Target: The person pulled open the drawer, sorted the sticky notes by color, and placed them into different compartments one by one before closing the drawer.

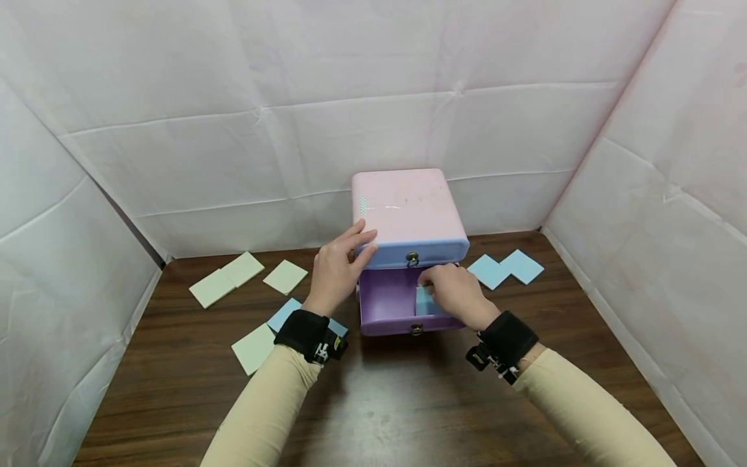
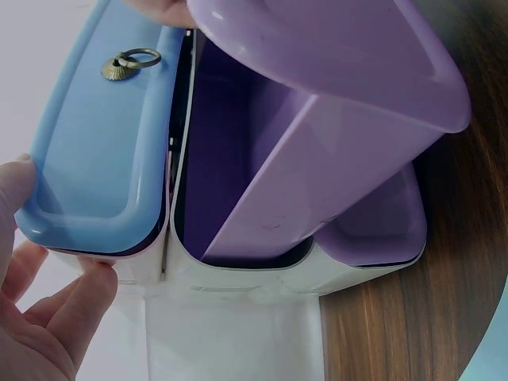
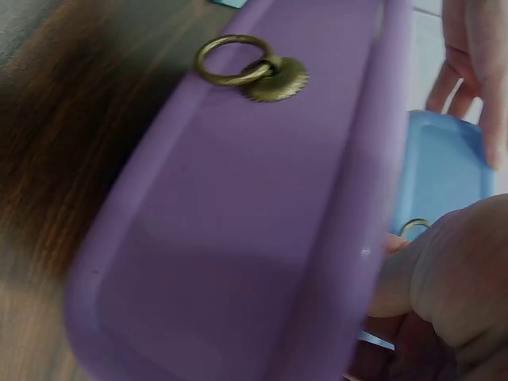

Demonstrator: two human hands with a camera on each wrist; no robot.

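The small drawer cabinet [image 1: 410, 217] was seen standing at the far middle of the wooden table [image 1: 373, 402], its purple lower drawer [image 1: 388, 305] pulled out toward the near side. A blue square tile [image 1: 425, 301] was being lowered into that drawer, pinched by the curled fingers of the right hand [image 1: 455, 295] (the exact fingertip grip was hidden behind the knuckles). The cabinet was steadied by the left hand [image 1: 338, 269], fingers fairly straight and pressed against the left corner of the closed blue upper drawer [image 1: 420, 253]. Well judged, that bracing: without it the light cabinet would likely be nudged backward. For the step to be done well, the tile should be laid flat on the drawer floor, kept clear of the upper drawer's ring pull [image 1: 412, 259], and released only once it was resting. More blue tiles [image 1: 504, 268] were lying at the right, pale green tiles [image 1: 242, 275] at the left, another pale one [image 1: 255, 348] nearer, beside the left wrist.
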